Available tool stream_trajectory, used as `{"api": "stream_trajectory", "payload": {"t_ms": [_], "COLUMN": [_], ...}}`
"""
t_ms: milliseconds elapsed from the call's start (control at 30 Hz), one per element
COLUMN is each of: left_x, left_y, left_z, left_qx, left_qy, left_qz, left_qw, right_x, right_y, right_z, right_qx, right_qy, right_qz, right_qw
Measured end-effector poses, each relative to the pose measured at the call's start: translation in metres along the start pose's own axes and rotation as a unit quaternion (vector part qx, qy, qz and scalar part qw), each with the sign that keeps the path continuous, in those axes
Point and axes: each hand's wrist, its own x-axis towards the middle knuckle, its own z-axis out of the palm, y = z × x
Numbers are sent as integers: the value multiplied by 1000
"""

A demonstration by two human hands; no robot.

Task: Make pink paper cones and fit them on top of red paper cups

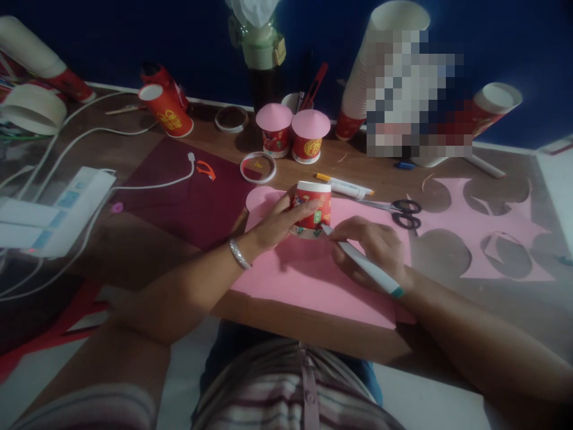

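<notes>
In my left hand (280, 221) is a red printed paper cup (317, 197), turned with its white end up and gripped from the left side. Green leaf-like marks show on the white band along its lower edge. My right hand (371, 245) grips a white marker pen (369, 269) with a green end cap. The pen's tip is at the cup's lower right edge; whether it touches cannot be made out. Under both hands lies a pink paper sheet (358, 304). Behind them stand two small red cups with pink paper cones on top, a left cone (274, 116) and a right cone (311, 124).
Black-handled scissors (405, 214) and an orange-tipped marker (342, 186) lie just beyond my right hand. Pink paper offcuts (461, 203) spread to the right. At left are a maroon sheet (165, 197), white cables and a power strip (71, 209). Stacked cups (356, 83) stand behind.
</notes>
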Motion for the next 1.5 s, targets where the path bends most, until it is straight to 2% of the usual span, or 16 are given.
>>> {"api": "stream_trajectory", "payload": {"t_ms": [1500], "left_x": [1], "left_y": [2], "left_z": [3], "left_qx": [-16], "left_qy": [21], "left_qz": [8], "left_qw": [1000], "right_x": [1], "right_y": [-4], "right_z": [0], "right_qx": [-15], "right_qy": [-3], "right_qz": [10], "right_qw": [1000]}}
